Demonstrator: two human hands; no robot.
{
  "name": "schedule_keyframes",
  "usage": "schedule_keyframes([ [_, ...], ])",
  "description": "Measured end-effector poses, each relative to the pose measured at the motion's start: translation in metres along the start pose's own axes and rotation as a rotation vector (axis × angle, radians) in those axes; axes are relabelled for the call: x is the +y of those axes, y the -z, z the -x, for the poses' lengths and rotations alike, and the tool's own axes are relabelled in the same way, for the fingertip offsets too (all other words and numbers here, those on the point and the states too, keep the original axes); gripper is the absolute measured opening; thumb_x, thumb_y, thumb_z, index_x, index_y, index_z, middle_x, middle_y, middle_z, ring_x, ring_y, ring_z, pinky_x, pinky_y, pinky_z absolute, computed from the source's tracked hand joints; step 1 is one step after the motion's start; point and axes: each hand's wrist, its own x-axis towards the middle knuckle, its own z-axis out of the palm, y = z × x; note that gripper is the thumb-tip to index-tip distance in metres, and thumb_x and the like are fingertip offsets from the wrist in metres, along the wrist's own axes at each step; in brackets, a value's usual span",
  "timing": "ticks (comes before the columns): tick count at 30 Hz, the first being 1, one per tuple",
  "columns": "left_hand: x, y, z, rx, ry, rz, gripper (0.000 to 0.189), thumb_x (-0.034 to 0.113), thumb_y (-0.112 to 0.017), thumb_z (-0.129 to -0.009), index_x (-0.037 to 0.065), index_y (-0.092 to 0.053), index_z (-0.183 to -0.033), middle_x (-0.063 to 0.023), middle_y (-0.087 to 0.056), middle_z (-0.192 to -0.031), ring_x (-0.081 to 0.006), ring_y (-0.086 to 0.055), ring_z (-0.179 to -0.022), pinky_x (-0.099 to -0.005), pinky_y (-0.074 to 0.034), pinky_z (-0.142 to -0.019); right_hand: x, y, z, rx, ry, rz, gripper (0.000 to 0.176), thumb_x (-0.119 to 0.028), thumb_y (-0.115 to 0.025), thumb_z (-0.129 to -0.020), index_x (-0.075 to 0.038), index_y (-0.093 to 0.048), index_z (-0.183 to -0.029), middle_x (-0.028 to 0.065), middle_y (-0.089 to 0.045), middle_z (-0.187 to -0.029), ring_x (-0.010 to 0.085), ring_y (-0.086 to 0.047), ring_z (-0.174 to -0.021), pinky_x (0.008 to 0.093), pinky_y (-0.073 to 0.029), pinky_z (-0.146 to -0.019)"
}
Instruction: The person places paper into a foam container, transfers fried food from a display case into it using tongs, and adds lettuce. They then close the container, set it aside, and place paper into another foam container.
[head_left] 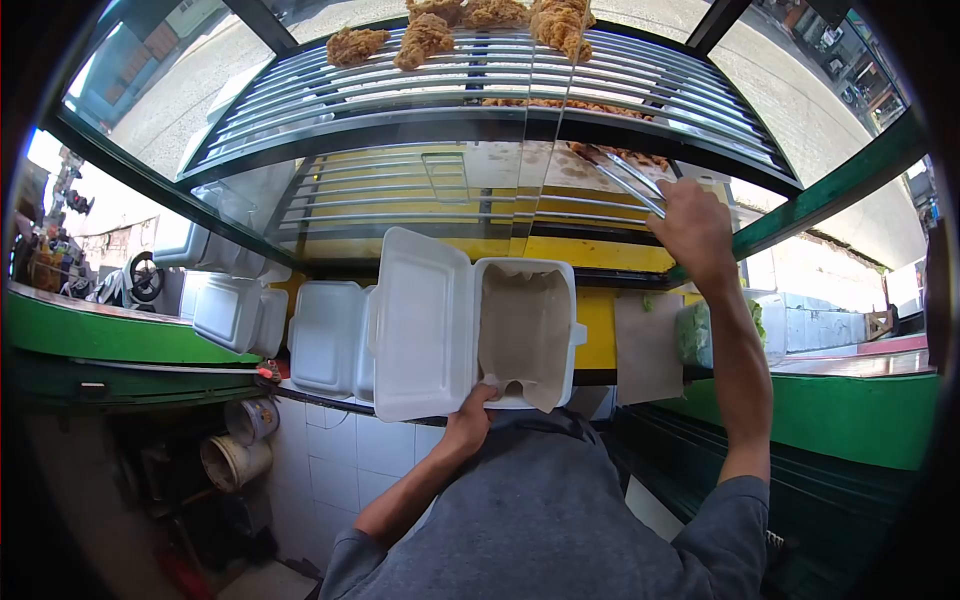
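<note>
My left hand (pixel 468 418) grips the near edge of a white foam takeout box (pixel 428 330), thumb over the rim. The box stands open, its lid folded to the left, and brown paper (pixel 522 325) lines the base with no food on it. My right hand (pixel 692 230) is closed around metal tongs (pixel 632 183), stretched forward into the glass display case. The tongs' tips are among the fried pieces (pixel 650 160) on the lower level, partly hidden by the shelf edge. Large pieces of fried chicken (pixel 425 40) lie on the upper wire rack (pixel 350 95).
Stacked closed foam boxes (pixel 325 335) stand to the left, with more boxes (pixel 228 310) beyond them. Brown paper sheets (pixel 648 345) lie right of the open box, beside a container of green leaves (pixel 695 333). Glass panels (pixel 540 150) and the rack's dark front bar surround my right arm's reach.
</note>
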Motion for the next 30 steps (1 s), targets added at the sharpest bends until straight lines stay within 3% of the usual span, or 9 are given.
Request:
schedule_keyframes([
  [4, 0.002, -0.005, 0.004, 0.010, -0.110, -0.083, 0.022, 0.018, -0.052, -0.090, 0.001, -0.059, -0.102, -0.0085, -0.057, -0.090, -0.0169, -0.054, -0.075, -0.0312, -0.044, -0.062, 0.003, 0.011, 0.019, -0.008, 0.004, -0.024, 0.034, -0.026, -0.072, -0.078, -0.004, -0.065, -0.103, 0.0135, -0.064, -0.095, 0.0317, -0.067, -0.088, 0.0432, -0.054, -0.077],
  [6, 0.001, -0.007, 0.005, 0.010, -0.168, -0.102, 0.029, 0.025, -0.050, -0.093, -0.001, -0.062, -0.093, -0.0079, -0.056, -0.077, -0.0141, -0.051, -0.061, -0.0290, -0.040, -0.053, 0.005, 0.014, 0.023, -0.003, 0.000, -0.017, 0.033, -0.026, -0.072, -0.078, -0.005, -0.065, -0.102, 0.0133, -0.063, -0.094, 0.0317, -0.067, -0.088, 0.0430, -0.055, -0.077],
  [13, 0.003, -0.011, 0.009, -0.001, -0.109, 0.005, 0.025, 0.024, -0.051, -0.092, 0.001, -0.061, -0.092, -0.0062, -0.054, -0.078, -0.0135, -0.048, -0.060, -0.0289, -0.038, -0.052, 0.002, 0.016, 0.017, -0.038, 0.029, 0.040, 0.027, -0.020, -0.069, -0.079, -0.005, -0.065, -0.101, 0.0136, -0.064, -0.092, 0.0313, -0.068, -0.086, 0.0418, -0.055, -0.075],
  [15, 0.006, -0.013, 0.011, -0.005, -0.046, 0.069, 0.020, 0.016, -0.052, -0.089, 0.002, -0.057, -0.103, -0.0075, -0.055, -0.091, -0.0168, -0.052, -0.073, -0.0313, -0.043, -0.060, 0.003, 0.013, 0.016, -0.041, 0.036, 0.050, 0.024, -0.018, -0.067, -0.079, -0.005, -0.065, -0.100, 0.0138, -0.064, -0.091, 0.0313, -0.068, -0.085, 0.0415, -0.055, -0.075],
  [18, 0.012, -0.017, 0.012, -0.013, 0.067, 0.190, 0.038, 0.003, -0.052, -0.086, 0.003, -0.049, -0.124, -0.0112, -0.057, -0.117, -0.0239, -0.062, -0.101, -0.0371, -0.055, -0.077, 0.001, 0.023, 0.024, -0.061, 0.029, 0.027, 0.021, -0.016, -0.066, -0.080, -0.006, -0.067, -0.098, 0.0138, -0.065, -0.091, 0.0312, -0.068, -0.082, 0.0413, -0.055, -0.075],
  [22, 0.010, -0.021, 0.015, 0.000, 0.106, 0.160, 0.037, 0.003, -0.053, -0.086, 0.002, -0.050, -0.123, -0.0119, -0.057, -0.115, -0.0243, -0.062, -0.100, -0.0384, -0.056, -0.076, -0.003, 0.071, 0.064, -0.129, -0.024, -0.060, 0.025, -0.018, -0.067, -0.080, -0.006, -0.069, -0.102, 0.0131, -0.065, -0.088, 0.0310, -0.067, -0.079, 0.0426, -0.053, -0.073],
  [26, 0.013, -0.033, 0.022, 0.023, 0.071, 0.282, 0.037, 0.003, -0.054, -0.085, 0.002, -0.051, -0.122, -0.0120, -0.058, -0.114, -0.0243, -0.062, -0.099, -0.0386, -0.056, -0.073, 0.018, 0.109, 0.111, -0.293, 0.141, -0.227, 0.038, -0.022, -0.073, -0.072, -0.008, -0.069, -0.108, 0.0116, -0.064, -0.086, 0.0318, -0.066, -0.076, 0.0429, -0.051, -0.069],
  [29, 0.019, -0.043, 0.028, 0.034, 0.030, 0.370, 0.012, 0.008, -0.058, -0.087, 0.007, -0.059, -0.099, -0.0036, -0.056, -0.089, -0.0127, -0.051, -0.071, -0.0264, -0.036, -0.053, 0.019, 0.112, 0.127, -0.335, 0.256, -0.229, 0.044, -0.022, -0.074, -0.068, -0.008, -0.068, -0.109, 0.0109, -0.064, -0.086, 0.0322, -0.065, -0.074, 0.0421, -0.051, -0.068],
  [30, 0.019, -0.044, 0.029, 0.038, 0.031, 0.362, 0.012, 0.008, -0.058, -0.087, 0.007, -0.059, -0.099, -0.0037, -0.056, -0.090, -0.0128, -0.051, -0.071, -0.0265, -0.036, -0.053, 0.018, 0.112, 0.129, -0.325, 0.285, -0.221, 0.045, -0.022, -0.074, -0.067, -0.007, -0.068, -0.109, 0.0107, -0.063, -0.086, 0.0323, -0.065, -0.074, 0.0418, -0.051, -0.067],
])
